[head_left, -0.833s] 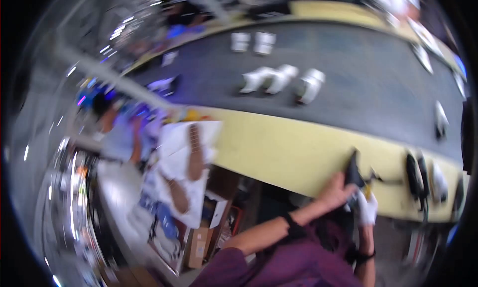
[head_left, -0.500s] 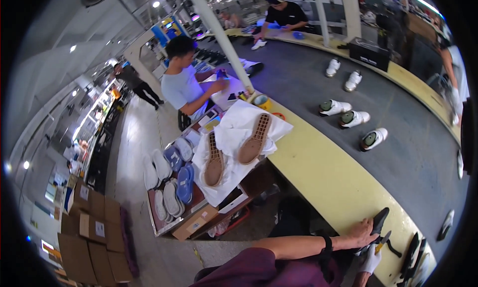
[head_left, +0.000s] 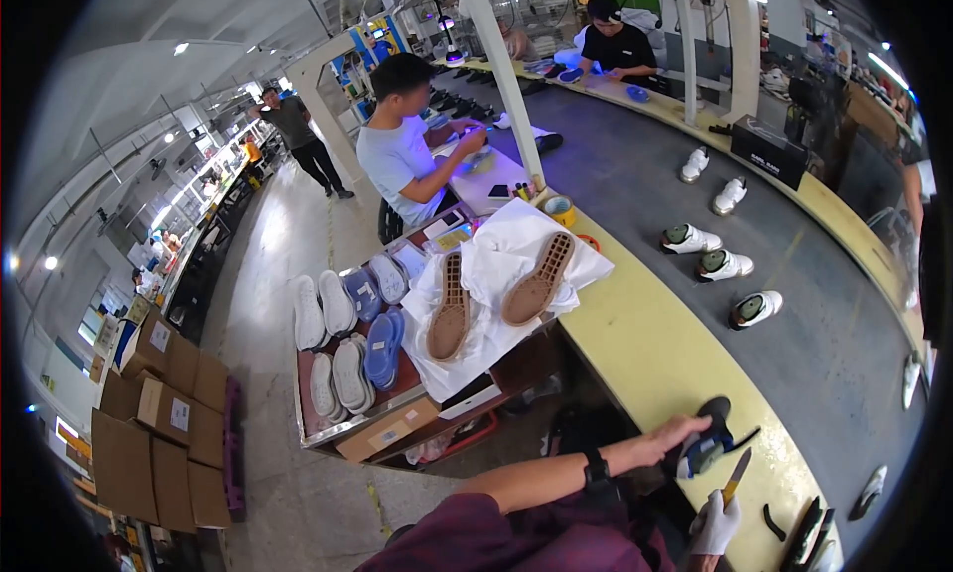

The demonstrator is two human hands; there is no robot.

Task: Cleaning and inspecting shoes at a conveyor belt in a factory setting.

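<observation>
My bare left hand (head_left: 671, 437), a dark band on its wrist, is closed round a dark shoe (head_left: 709, 445) over the yellow bench edge. The shoe's opening faces me, with something greenish inside. Lower right, my white-gloved right hand (head_left: 717, 524) grips a yellow-handled knife (head_left: 736, 478), its blade pointing up and away, apart from the shoe. A short curved black strip (head_left: 773, 522) lies on the bench to the right of the glove. Further right, long black pieces (head_left: 806, 534) lie near the bench end.
Two brown soles (head_left: 536, 279) rest on white paper atop a side table (head_left: 308, 398) with several white and blue soles. White shoes (head_left: 723, 264) stand on the grey conveyor (head_left: 635, 165). A co-worker (head_left: 407, 140) sits beyond the table. Stacked cartons (head_left: 164, 423) stand at left.
The knife and gloved hand have drawn away from the shoe. My left hand has turned the shoe so its opening shows. The whole view has also shifted.
</observation>
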